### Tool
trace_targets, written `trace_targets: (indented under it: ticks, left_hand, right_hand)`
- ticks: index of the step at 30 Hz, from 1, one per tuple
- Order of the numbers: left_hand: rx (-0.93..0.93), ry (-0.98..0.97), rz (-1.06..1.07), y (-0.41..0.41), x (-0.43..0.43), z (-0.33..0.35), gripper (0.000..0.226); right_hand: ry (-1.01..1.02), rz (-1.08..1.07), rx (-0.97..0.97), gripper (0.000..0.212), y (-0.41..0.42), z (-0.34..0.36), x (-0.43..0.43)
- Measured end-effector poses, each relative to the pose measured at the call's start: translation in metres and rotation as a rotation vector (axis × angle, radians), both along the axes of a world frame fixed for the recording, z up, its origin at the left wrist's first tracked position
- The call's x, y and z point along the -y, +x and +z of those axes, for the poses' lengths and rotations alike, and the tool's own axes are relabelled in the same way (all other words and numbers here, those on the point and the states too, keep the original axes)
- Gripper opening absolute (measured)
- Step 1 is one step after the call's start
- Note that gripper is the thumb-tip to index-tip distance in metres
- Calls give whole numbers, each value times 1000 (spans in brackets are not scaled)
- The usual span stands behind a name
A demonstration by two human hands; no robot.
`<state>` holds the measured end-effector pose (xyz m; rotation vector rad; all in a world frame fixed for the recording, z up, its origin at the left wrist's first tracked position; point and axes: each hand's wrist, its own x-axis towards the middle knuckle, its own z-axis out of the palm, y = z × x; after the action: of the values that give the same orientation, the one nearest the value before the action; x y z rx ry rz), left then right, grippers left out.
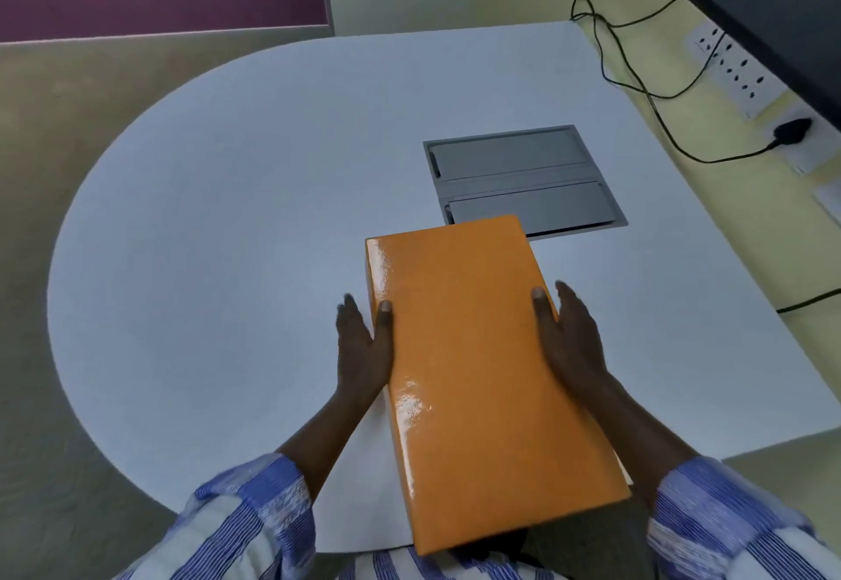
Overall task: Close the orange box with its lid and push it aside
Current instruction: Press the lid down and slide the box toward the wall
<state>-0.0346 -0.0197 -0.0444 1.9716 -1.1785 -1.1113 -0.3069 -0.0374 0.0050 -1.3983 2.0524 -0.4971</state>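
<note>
A long glossy orange box (473, 379) with its lid on top lies lengthwise on the white table (255, 224), its near end hanging over the table's front edge. My left hand (362, 347) presses flat against its left side, thumb resting on the lid. My right hand (569, 338) clasps the right side the same way, thumb on top. The box's lower part is hidden under the lid.
A grey recessed cable hatch (523, 181) sits in the table just beyond the box's far end. Black cables (637, 78), a white socket strip (737, 72) with a black plug (794, 131), and a dark monitor (773, 15) line the right side.
</note>
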Motion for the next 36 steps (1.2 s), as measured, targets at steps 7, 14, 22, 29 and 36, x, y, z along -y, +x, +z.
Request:
trace_targets:
  ticks: [7,14,22,29,36]
  left_hand:
    - [-777,174,77,-4,-32,-24,73]
    - [-1078,244,178,-17,-28,-6,76]
    - [-1077,189,114,-70,-10,16,65]
    - [-798,149,129,-171,22,27,85]
    - [-761,173,166,-289,57,29,95]
  right_hand:
    - [411,-182,435,79,-14,15,-8]
    - [419,-131,478,77,-18,12,1]
    - [358,-65,463,78,-75,29,21]
    - [49,-33,98,87,-162,44,38]
    - [-260,379,-366,88,-229,30,26]
